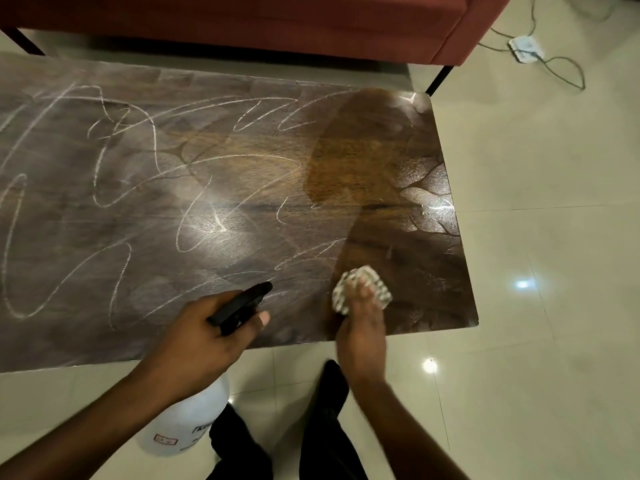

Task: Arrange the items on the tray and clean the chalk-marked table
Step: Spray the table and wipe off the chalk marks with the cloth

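My right hand (362,327) presses a crumpled patterned cloth (362,289) onto the glossy chalk-scrawled wooden table (207,188); my left hand (204,337) grips a translucent black-nozzled spray bottle (187,420).

Bare forearms, no sleeves; black trousers (325,441).

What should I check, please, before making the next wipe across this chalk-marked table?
1. Cloth in hand: ok. The right hand presses the crumpled cloth on the table near its front right corner.
2. Spray ready: ok. The left hand holds the spray bottle by its black trigger head, nozzle over the table.
3. Right end cleaned: ok. A darker, chalk-free patch shows there.
4. Rest cleaned: not ok. Chalk scribbles cover the middle and left.
5. Surface clear of objects: ok in the part seen.
6. Tray items arranged: cannot tell; no tray in view.
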